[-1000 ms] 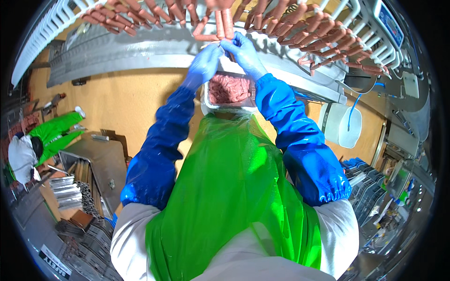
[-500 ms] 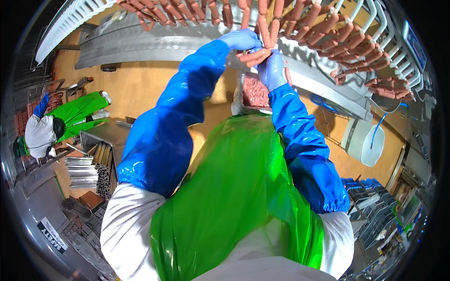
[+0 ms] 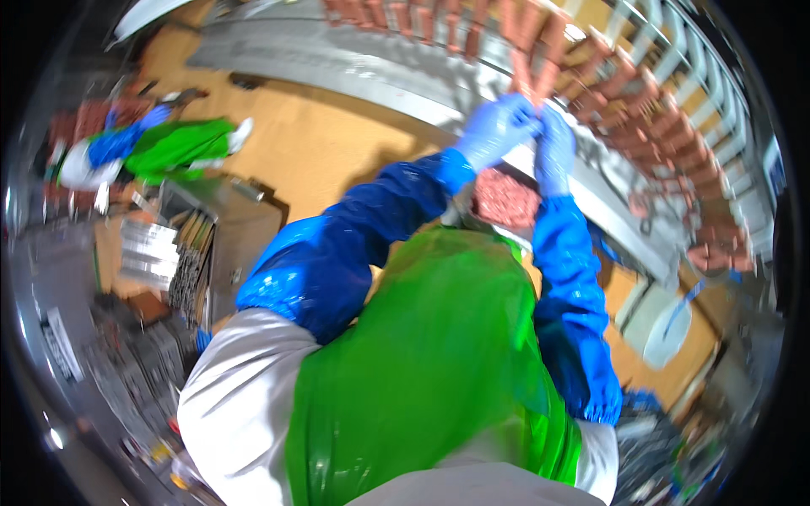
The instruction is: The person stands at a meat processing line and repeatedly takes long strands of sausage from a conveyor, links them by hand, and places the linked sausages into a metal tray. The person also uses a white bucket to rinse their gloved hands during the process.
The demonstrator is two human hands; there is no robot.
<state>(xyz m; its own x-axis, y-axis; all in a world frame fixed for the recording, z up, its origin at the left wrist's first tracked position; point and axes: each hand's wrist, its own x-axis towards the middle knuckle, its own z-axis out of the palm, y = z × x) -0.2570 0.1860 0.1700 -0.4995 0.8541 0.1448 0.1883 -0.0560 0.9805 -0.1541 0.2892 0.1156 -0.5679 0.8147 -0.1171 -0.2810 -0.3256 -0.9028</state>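
Both my hands wear blue gloves and meet just under a hanging string of pinkish sausages (image 3: 533,59). My left hand (image 3: 499,131) is closed, its fingertips pinching the lower end of the string. Close beside it, my right hand (image 3: 554,152) is raised with its fingers closed at the same sausages. Exactly what sits between the fingertips is partly hidden and blurred. Below the hands, pink ground meat (image 3: 504,200) fills a metal container in front of my green apron.
Rows of sausage strings (image 3: 675,139) hang from white hooks (image 3: 727,110) over a long metal trough (image 3: 337,67). A whitish bucket (image 3: 660,327) stands at right. At far left, a person in a green apron (image 3: 181,148) is near a metal cart (image 3: 240,228).
My view has shifted, so the scene sits lower and further right. The loose sausages that lay across my hands no longer show there. My hands stay together at the hanging string.
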